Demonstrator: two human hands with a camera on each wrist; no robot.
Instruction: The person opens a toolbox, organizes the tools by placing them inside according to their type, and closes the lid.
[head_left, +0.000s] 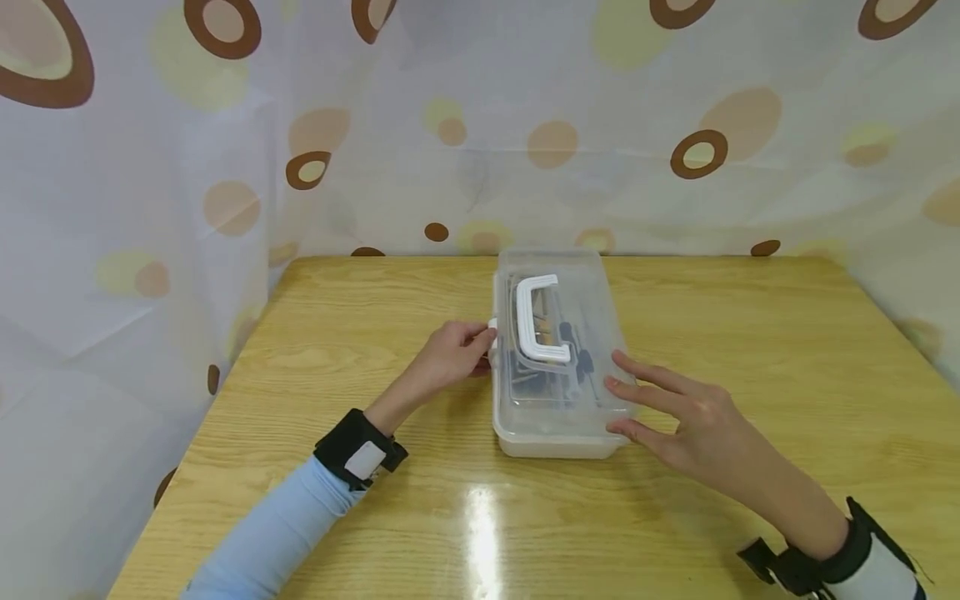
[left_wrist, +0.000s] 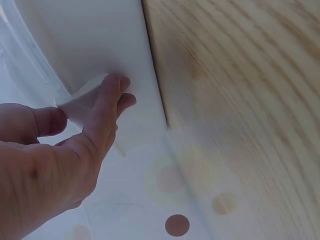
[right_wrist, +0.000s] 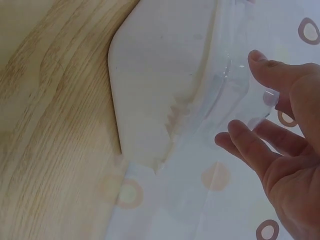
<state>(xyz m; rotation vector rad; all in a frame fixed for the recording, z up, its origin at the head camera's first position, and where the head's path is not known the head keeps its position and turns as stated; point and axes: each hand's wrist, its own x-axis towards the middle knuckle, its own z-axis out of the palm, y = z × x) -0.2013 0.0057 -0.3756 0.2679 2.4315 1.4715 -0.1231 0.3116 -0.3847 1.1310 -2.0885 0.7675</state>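
Note:
A clear-lidded plastic storage box (head_left: 557,448) with a white carry handle (head_left: 527,323) lying on its lid (head_left: 551,423) stands on the table. Through the lid, several dark and pale slender items show blurred. My left hand (head_left: 452,354) is at the box's left side, thumb and fingers around the white latch (left_wrist: 80,106), which tilts outward from the wall in the left wrist view. At the opposite side, my right hand (head_left: 701,421) has its fingers spread and fairly straight, with fingertips (right_wrist: 239,129) right at the lid's edge.
The wooden table (head_left: 360,308) runs back to a patterned curtain (head_left: 405,167) hanging behind it and along the sides. Black straps with small devices (head_left: 362,454) sit around both wrists. The box stands close to the table's back edge.

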